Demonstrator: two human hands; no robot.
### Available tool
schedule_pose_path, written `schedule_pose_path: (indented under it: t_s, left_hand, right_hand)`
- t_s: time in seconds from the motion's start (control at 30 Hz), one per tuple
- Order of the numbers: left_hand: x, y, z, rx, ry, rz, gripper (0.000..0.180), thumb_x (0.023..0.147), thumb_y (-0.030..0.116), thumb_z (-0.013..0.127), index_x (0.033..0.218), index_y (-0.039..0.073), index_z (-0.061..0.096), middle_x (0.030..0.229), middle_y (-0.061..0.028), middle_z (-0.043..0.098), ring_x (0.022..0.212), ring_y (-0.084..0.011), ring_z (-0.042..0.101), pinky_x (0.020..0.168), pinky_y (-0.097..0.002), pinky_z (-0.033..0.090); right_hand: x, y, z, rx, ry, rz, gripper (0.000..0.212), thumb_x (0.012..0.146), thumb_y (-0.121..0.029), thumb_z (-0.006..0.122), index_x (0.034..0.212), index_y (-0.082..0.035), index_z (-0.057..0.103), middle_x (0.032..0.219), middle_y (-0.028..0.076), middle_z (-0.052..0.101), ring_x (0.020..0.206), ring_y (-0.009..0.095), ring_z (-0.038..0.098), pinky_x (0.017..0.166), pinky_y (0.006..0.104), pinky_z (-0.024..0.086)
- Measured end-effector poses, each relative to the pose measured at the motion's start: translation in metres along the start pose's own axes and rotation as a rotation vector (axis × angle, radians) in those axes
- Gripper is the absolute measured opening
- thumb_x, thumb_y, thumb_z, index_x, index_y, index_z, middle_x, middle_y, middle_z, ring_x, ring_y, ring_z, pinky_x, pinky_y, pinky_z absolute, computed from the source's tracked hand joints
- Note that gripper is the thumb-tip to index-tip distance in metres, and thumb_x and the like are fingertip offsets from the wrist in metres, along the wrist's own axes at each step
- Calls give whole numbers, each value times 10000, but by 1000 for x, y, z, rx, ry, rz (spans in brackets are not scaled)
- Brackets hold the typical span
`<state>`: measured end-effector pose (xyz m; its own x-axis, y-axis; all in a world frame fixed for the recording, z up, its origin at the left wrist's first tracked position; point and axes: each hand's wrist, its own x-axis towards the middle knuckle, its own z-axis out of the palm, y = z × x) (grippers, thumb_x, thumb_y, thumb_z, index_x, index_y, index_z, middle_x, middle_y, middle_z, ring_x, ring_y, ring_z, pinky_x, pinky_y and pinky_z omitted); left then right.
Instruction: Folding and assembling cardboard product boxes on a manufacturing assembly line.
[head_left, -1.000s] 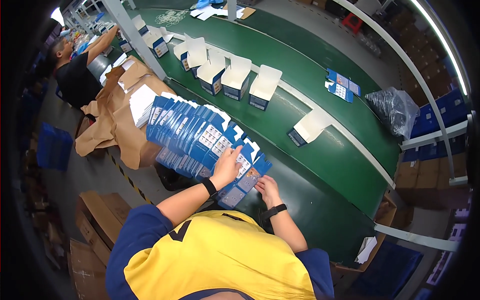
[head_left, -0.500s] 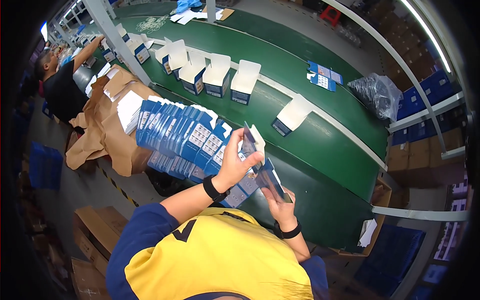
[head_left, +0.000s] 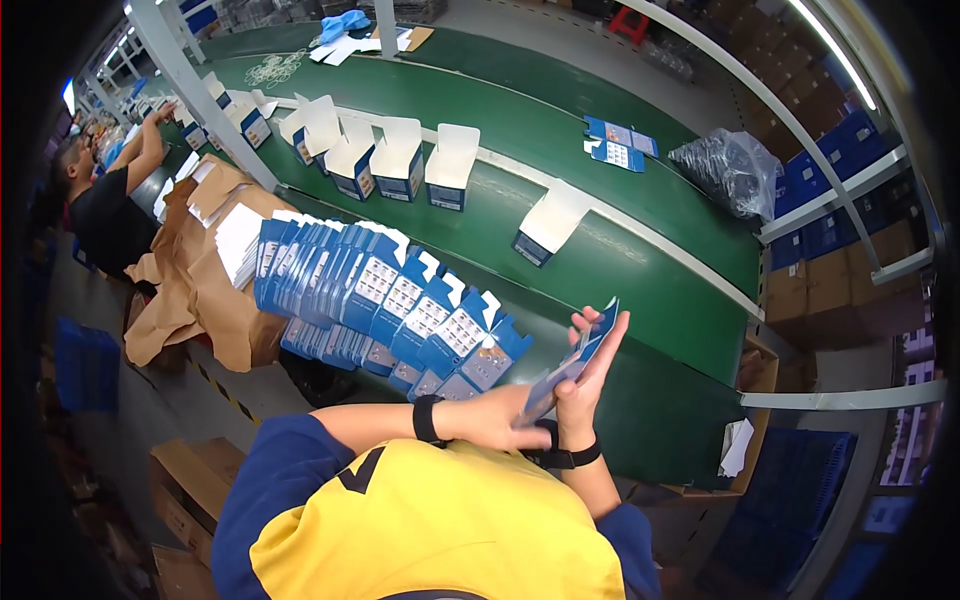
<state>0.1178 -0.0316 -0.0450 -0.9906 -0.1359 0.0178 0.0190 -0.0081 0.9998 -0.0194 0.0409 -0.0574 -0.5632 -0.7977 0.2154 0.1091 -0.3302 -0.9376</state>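
A flattened blue folding carton [head_left: 572, 366] is held up on a slant in front of my chest. My right hand [head_left: 592, 378] has its thumb on the near face and its fingers along the far edge. At the carton's lower end, my left hand [head_left: 490, 416] grips it, with some fingers blurred or hidden. Left of my hands, a fanned row of flat blue printed cartons [head_left: 385, 300] lies overlapping on the bench.
Several erected blue-and-white boxes [head_left: 398, 165] with raised lids stand along the green conveyor [head_left: 640, 255]. One box [head_left: 545, 225] stands apart. A flat carton [head_left: 618, 145] and a clear plastic bag [head_left: 728, 170] lie beyond. Brown paper [head_left: 200, 280] is at left, near a co-worker [head_left: 110, 195].
The carton in my hands has gone from partly folded out to flatter and slanted. My left hand has dropped to its lower end, while my right hand has risen along it.
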Motion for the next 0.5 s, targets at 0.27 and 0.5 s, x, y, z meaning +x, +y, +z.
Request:
schedule_pose_path:
  t_s: [0.27, 0.5]
  left_hand:
    - [4, 10, -36, 179, 316, 225, 922, 705, 30, 689, 1439, 77, 134, 1386, -199, 301, 1294, -348, 324, 1025, -365, 327]
    - [7, 14, -41, 734, 340, 451, 1136, 623, 35, 776, 1451, 237, 26, 1341, -211, 318, 1200, -407, 397, 918, -403, 435]
  right_hand:
    - [-1, -52, -9, -52, -88, 128, 1311, 514, -434, 869, 1444, -46, 31, 1334, 155, 355, 1240, 257, 361, 1029, 375, 296]
    - [-4, -64, -1, -149, 5, 225, 1034, 676, -300, 805, 1435, -46, 151, 1370, 146, 357, 1268, 245, 348, 1025, 360, 301]
